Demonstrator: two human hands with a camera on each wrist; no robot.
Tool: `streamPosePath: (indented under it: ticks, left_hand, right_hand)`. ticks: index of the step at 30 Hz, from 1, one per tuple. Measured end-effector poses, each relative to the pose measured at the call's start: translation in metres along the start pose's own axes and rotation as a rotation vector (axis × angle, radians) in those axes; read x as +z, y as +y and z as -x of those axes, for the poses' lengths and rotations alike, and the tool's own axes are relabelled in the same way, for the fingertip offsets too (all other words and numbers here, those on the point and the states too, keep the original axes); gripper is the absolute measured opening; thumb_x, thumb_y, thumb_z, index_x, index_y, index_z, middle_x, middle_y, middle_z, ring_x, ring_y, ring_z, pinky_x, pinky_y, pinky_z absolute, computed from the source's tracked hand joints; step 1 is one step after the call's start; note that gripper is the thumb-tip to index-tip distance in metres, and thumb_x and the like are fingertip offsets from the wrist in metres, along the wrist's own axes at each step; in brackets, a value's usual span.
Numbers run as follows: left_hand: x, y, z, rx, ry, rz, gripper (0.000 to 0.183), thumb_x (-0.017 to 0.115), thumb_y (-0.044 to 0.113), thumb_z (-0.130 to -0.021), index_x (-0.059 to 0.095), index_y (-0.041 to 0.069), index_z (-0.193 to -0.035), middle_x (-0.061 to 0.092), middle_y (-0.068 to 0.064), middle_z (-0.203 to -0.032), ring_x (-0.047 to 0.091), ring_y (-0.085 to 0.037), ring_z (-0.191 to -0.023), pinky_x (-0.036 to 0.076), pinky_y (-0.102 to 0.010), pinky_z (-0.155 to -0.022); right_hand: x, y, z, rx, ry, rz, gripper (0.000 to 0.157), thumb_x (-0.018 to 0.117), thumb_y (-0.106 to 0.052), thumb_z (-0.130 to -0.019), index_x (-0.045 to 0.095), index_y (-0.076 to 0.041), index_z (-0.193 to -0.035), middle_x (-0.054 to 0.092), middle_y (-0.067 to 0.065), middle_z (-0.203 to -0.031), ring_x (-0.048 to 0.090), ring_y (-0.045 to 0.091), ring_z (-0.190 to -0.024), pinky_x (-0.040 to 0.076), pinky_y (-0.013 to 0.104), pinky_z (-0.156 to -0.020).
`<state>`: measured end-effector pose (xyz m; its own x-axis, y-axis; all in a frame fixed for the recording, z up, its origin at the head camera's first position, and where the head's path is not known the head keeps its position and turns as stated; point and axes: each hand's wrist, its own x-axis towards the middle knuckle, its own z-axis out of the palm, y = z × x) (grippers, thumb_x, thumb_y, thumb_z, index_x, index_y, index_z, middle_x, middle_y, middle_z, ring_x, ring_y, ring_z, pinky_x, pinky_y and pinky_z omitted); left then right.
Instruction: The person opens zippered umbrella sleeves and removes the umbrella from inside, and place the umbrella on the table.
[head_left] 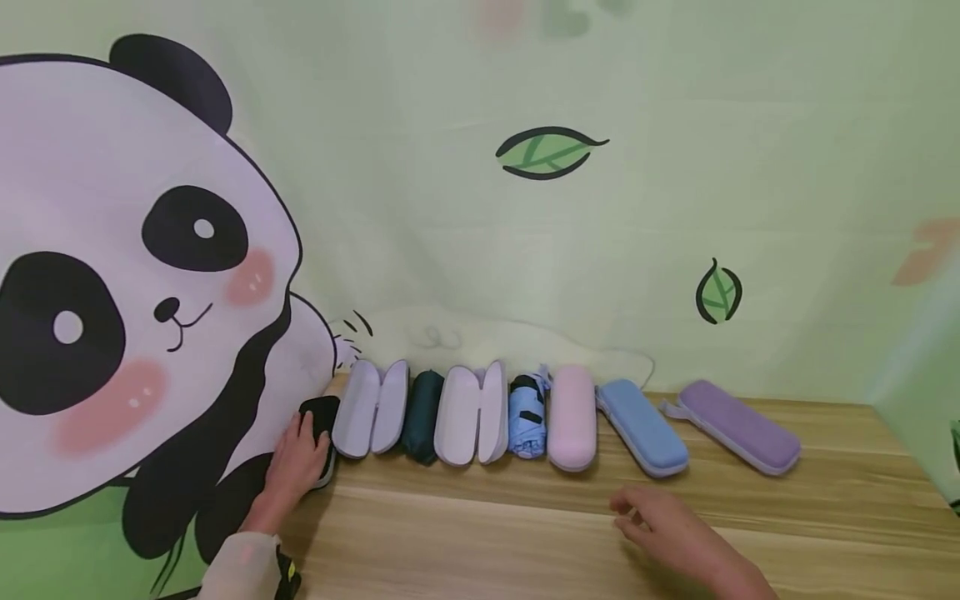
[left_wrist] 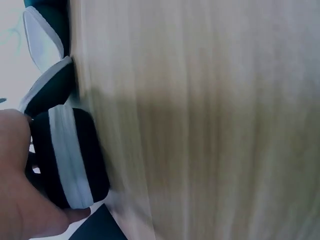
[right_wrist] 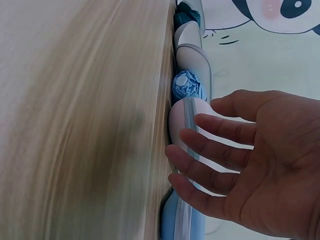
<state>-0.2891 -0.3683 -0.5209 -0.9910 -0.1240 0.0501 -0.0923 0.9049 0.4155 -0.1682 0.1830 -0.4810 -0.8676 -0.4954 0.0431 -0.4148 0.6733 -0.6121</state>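
At the left end of a row, my left hand (head_left: pixel 296 458) holds a black zip case (head_left: pixel 324 410). In the left wrist view, thumb and fingers go round the sides of this black case (left_wrist: pixel 87 150), whose pale zip band faces the camera. My right hand (head_left: pixel 667 533) hovers over the table in front of a blue case (head_left: pixel 645 429), holding nothing. Its fingers are spread and slightly bent in the right wrist view, overlapping a pink case (right_wrist: pixel 177 120). Right beside the black case stands an open case (head_left: pixel 356 412) with a pale inside.
Along the back of the wooden table (head_left: pixel 450 533) lie a dark green folded umbrella (head_left: pixel 425 417), a second open case (head_left: pixel 457 417), a blue folded umbrella (head_left: pixel 528 429) and a slanted purple case (head_left: pixel 742 429). Behind them hangs a pale green panda-print cloth (head_left: pixel 420 208).
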Motion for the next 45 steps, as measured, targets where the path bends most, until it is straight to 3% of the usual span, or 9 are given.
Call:
streamPosePath:
  ticks: [6, 15, 19, 25, 34, 36, 41, 45]
  left_hand:
    - [0.003, 0.002, 0.004, -0.028, -0.034, -0.031, 0.071, 0.039, 0.032, -0.106, 0.015, -0.009, -0.158, 0.005, -0.033, -0.163, 0.016, -0.052, -0.147, 0.029, -0.072, -0.107]
    - [0.001, 0.001, 0.025, -0.005, -0.079, -0.022, 0.073, 0.043, 0.030, -0.105, 0.013, -0.012, -0.157, 0.004, -0.036, -0.162, 0.012, -0.055, -0.147, 0.025, -0.071, -0.110]
    - [0.000, 0.006, 0.046, 0.039, -0.053, -0.060, 0.071, 0.045, 0.027, -0.106, 0.017, -0.016, -0.154, 0.009, -0.040, -0.159, 0.015, -0.057, -0.145, 0.024, -0.068, -0.112]
    - [-0.001, 0.010, 0.085, 0.183, 0.052, -0.181, 0.062, 0.052, 0.019, -0.104, 0.031, -0.024, -0.143, 0.025, -0.048, -0.149, 0.028, -0.061, -0.139, 0.031, -0.067, -0.109]
    - [0.006, 0.012, 0.134, 0.187, 0.001, -0.220, 0.063, 0.059, 0.017, -0.098, 0.038, -0.020, -0.144, 0.029, -0.046, -0.150, 0.035, -0.063, -0.133, 0.038, -0.066, -0.104]
    - [0.009, 0.016, 0.141, 0.244, 0.018, -0.227, 0.063, 0.063, 0.017, -0.094, 0.042, -0.018, -0.142, 0.033, -0.044, -0.149, 0.040, -0.060, -0.132, 0.040, -0.064, -0.103]
    - [0.018, 0.026, 0.160, 0.480, 0.050, -0.237, 0.066, 0.073, 0.019, -0.084, 0.052, -0.010, -0.140, 0.047, -0.031, -0.147, 0.052, -0.046, -0.130, 0.050, -0.053, -0.097]
    - [0.021, 0.049, 0.164, 0.643, -0.076, -0.258, 0.070, 0.073, 0.027, -0.088, 0.050, 0.000, -0.148, 0.043, -0.020, -0.155, 0.050, -0.035, -0.136, 0.053, -0.045, -0.095]
  right_hand:
    - [0.003, 0.002, 0.001, 0.001, 0.002, 0.009, 0.018, 0.068, -0.012, -0.096, 0.069, -0.001, -0.110, 0.071, 0.008, -0.104, 0.067, 0.018, -0.085, 0.056, 0.032, -0.073]
    - [0.007, 0.003, 0.004, -0.027, 0.038, 0.028, 0.014, 0.069, -0.012, -0.095, 0.069, -0.004, -0.107, 0.071, 0.007, -0.102, 0.067, 0.015, -0.082, 0.056, 0.032, -0.072]
    - [0.009, 0.003, 0.004, -0.038, 0.059, 0.030, 0.011, 0.069, -0.010, -0.095, 0.069, -0.005, -0.104, 0.071, 0.006, -0.101, 0.068, 0.014, -0.081, 0.056, 0.031, -0.071]
    - [0.012, 0.001, 0.001, -0.028, 0.048, 0.030, 0.013, 0.068, -0.012, -0.096, 0.070, -0.005, -0.107, 0.072, 0.006, -0.104, 0.069, 0.015, -0.084, 0.056, 0.032, -0.073]
    - [0.011, 0.001, 0.001, -0.028, 0.042, 0.044, 0.015, 0.069, -0.012, -0.095, 0.069, -0.005, -0.108, 0.071, 0.005, -0.104, 0.068, 0.018, -0.084, 0.056, 0.034, -0.074]
    - [0.010, 0.001, 0.002, -0.040, 0.050, 0.048, 0.014, 0.069, -0.011, -0.095, 0.069, -0.005, -0.107, 0.071, 0.006, -0.103, 0.068, 0.018, -0.083, 0.056, 0.034, -0.073]
    - [0.010, 0.001, 0.002, -0.050, 0.052, 0.054, 0.012, 0.070, -0.010, -0.094, 0.069, -0.006, -0.106, 0.070, 0.006, -0.103, 0.068, 0.018, -0.083, 0.056, 0.033, -0.073]
    - [0.010, -0.001, 0.003, -0.036, 0.038, 0.047, 0.012, 0.068, -0.010, -0.095, 0.069, -0.006, -0.107, 0.070, 0.005, -0.104, 0.068, 0.018, -0.085, 0.056, 0.033, -0.074]
